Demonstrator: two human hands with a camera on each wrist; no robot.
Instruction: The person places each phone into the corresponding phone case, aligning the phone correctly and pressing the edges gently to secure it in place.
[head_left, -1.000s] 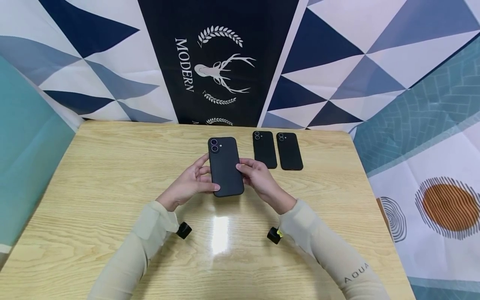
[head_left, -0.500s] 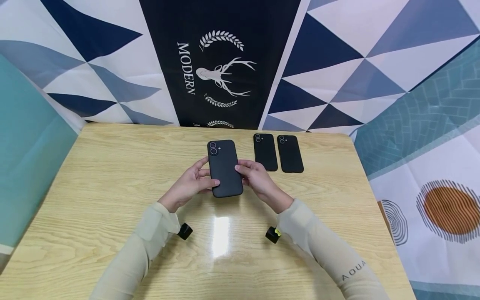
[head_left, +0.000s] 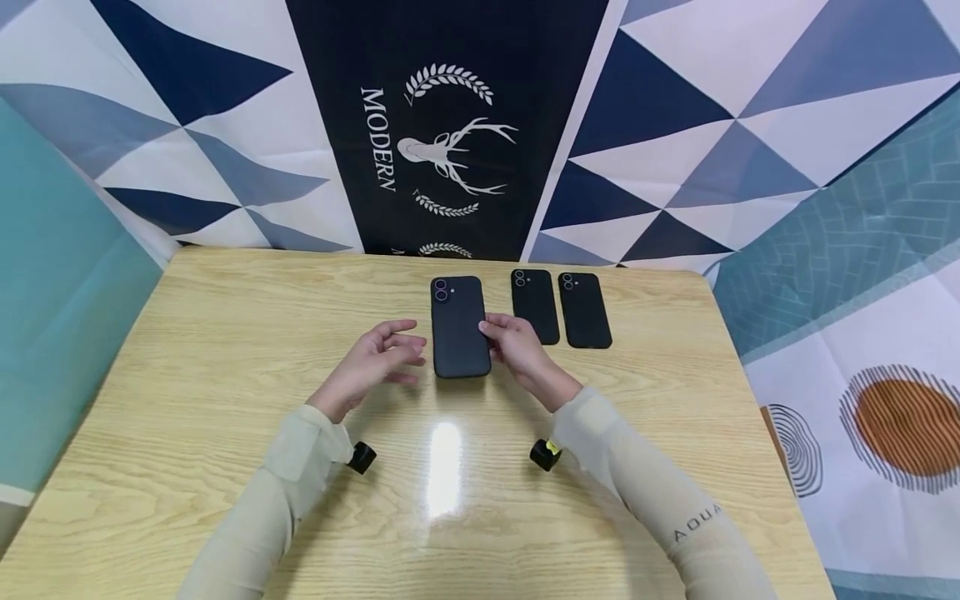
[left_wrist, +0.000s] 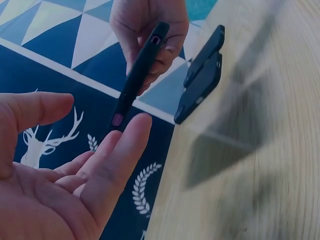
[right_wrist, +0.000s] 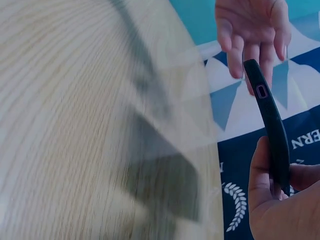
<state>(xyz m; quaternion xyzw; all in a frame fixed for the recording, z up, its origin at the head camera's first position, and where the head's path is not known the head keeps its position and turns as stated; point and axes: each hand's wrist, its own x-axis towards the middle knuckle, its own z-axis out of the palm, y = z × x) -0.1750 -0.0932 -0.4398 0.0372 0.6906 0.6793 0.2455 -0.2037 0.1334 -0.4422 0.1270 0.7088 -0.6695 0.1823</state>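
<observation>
A black smartphone [head_left: 459,329] with two camera rings at its upper left is held up off the table. My right hand [head_left: 522,354] pinches it by its right edge, thumb on the back. The right wrist view shows the phone [right_wrist: 272,125] edge-on between thumb and fingers, with a small slot in its edge. My left hand [head_left: 371,367] is just left of the phone, apart from it, fingers spread and holding nothing. In the left wrist view that hand [left_wrist: 65,180] has its palm facing the phone [left_wrist: 137,77].
Two similar black phones lie side by side near the back edge, one [head_left: 540,308] close behind my right hand and the other [head_left: 585,310] to its right. A patterned cloth [head_left: 442,200] hangs behind the wooden table [head_left: 247,333]. A light reflection shows on the tabletop.
My left hand has let go of the phone and drawn back to the left. The phone, held by the right hand alone, has straightened and shifted slightly right and away.
</observation>
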